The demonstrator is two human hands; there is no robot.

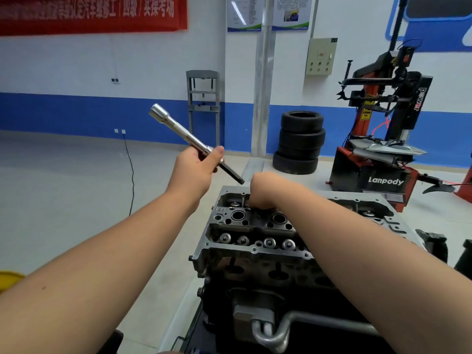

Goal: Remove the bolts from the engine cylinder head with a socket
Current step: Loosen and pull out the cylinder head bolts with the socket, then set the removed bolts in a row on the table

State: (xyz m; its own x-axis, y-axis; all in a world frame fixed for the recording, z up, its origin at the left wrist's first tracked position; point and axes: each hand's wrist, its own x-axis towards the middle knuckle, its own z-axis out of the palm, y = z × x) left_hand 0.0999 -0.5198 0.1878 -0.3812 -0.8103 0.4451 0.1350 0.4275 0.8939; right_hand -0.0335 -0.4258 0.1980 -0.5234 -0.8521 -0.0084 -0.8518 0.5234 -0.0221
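Observation:
The grey engine cylinder head (255, 249) sits on its dark block in the lower middle of the view. My left hand (196, 169) grips a long chrome socket extension (178, 130) held up in the air left of the head, socket end pointing up-left and a dark bit end pointing down-right. My right hand (260, 190) reaches down into the far left part of the head. Its fingers are bent downward and hidden behind the wrist, so I cannot see what they touch. No loose bolt is visible.
A stack of black tyres (300, 141) stands by the blue-and-white wall. A red and black tyre changer (383, 139) is at the right. A grey metal frame (203, 98) stands against the wall. A black cable (131, 172) runs across the floor at left. A yellow object (9, 279) shows at the left edge.

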